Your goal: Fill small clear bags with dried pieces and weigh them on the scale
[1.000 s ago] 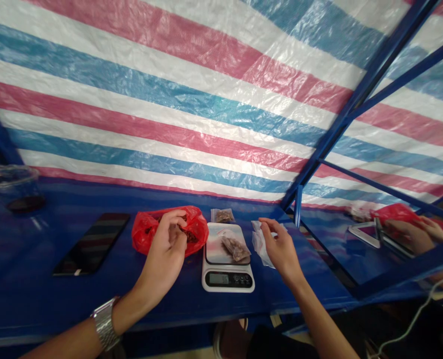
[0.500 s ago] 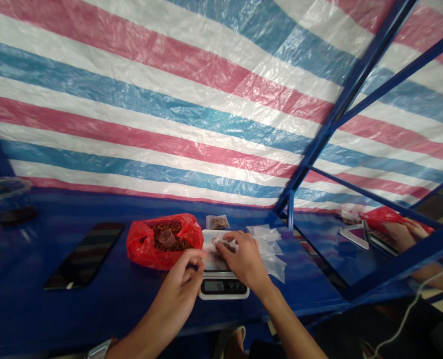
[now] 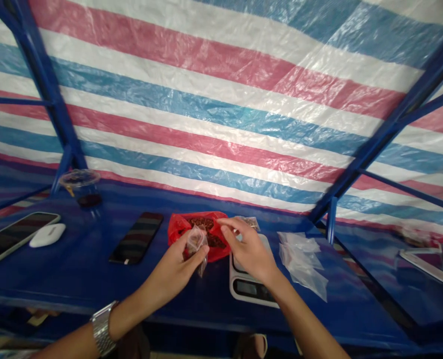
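Observation:
My left hand is closed around a small clear plastic bag with dark contents, held upright in front of the red plastic bag. Inside the red bag are many small brown pieces. My right hand hovers over the red bag's right edge and the scale, thumb and forefinger slightly apart, nothing visible between them. Partly under that hand sits the white kitchen scale. A filled clear bag lies behind the scale. The scoop cup seen earlier cannot be made out clearly.
Flat clear bags lie right of the scale on the blue table. To the left are a black phone, a white case, another phone and a plastic cup. Blue frame posts flank the striped sheet.
The small bag has left the scale and passed from my right hand to my left. My right hand has moved to the red bag's edge. The view has swung left.

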Tool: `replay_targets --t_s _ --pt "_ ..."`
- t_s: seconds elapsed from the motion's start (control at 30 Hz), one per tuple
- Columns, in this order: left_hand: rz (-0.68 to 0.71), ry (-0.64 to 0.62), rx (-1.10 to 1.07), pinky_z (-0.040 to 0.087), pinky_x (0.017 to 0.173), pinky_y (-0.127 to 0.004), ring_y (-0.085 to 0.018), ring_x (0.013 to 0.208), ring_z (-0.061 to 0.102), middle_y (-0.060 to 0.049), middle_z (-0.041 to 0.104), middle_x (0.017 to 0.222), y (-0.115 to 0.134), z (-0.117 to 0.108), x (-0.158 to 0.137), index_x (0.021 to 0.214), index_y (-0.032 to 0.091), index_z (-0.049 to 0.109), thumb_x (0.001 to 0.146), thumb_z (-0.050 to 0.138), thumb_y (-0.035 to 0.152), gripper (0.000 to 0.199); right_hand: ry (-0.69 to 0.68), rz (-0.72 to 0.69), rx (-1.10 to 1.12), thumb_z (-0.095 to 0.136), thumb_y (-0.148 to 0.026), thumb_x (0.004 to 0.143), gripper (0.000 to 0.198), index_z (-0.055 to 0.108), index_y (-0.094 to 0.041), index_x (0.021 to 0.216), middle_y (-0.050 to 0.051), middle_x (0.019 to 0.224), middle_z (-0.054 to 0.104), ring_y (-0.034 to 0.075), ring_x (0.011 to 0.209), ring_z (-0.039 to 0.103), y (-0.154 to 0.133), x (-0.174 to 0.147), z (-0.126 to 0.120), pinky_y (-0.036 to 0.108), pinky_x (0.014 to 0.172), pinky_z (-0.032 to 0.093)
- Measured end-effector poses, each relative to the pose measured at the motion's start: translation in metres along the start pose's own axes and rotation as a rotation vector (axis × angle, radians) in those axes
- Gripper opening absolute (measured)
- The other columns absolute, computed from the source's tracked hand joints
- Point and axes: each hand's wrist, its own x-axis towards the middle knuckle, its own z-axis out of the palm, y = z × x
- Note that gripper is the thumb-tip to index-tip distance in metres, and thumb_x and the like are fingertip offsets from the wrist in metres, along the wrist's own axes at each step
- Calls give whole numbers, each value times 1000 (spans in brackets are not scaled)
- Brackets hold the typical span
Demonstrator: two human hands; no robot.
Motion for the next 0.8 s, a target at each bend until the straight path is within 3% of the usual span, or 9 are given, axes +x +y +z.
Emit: replay_targets --t_s 0.1,0.17,0.33,0.5,0.63,0.8 --pt "-21 75 217 48 73 -30 -19 74 63 -1 69 83 -10 -21 -1 103 20 63 94 58 47 29 -107 -49 -383 65 -30 96 29 71 -19 122 13 122 72 31 117 59 7 22 23 50 106 39" --pt "-34 60 325 46 72 -29 -19 75 63 -1 70 83 -12 -28 -2 96 21 62 94 57 43 23 -176 -76 -555 69 -30 93 32 70 -16 122 15 123 72 35 123 53 10 32 38 53 108 34" --pt "-42 -1 431 42 70 -29 -19 79 63 -1 70 88 -14 -30 -3 97 23 62 91 53 29 13 -209 -129 -627 68 -22 91 23 70 -19 114 9 115 75 31 125 50 16 42 53 49 110 30" --pt "-10 -63 390 41 72 -29 -19 79 62 -2 70 87 -21 -29 -3 86 21 63 85 54 20 9 -243 -274 -848 53 -13 98 27 70 -14 119 15 119 72 32 133 43 12 52 54 49 113 27" --pt "-14 -85 359 40 67 -29 -18 72 58 -1 68 80 -22 -29 -2 83 21 62 85 52 19 10 -323 -367 -785 60 -11 93 31 72 -19 121 11 116 74 30 128 48 10 60 56 46 110 31" --pt "-15 -73 306 40 64 -27 -16 69 54 1 64 76 -16 -31 0 81 21 61 89 53 27 12 -373 -362 -604 68 -8 85 37 74 -27 117 5 117 76 26 124 51 17 60 51 44 106 32"
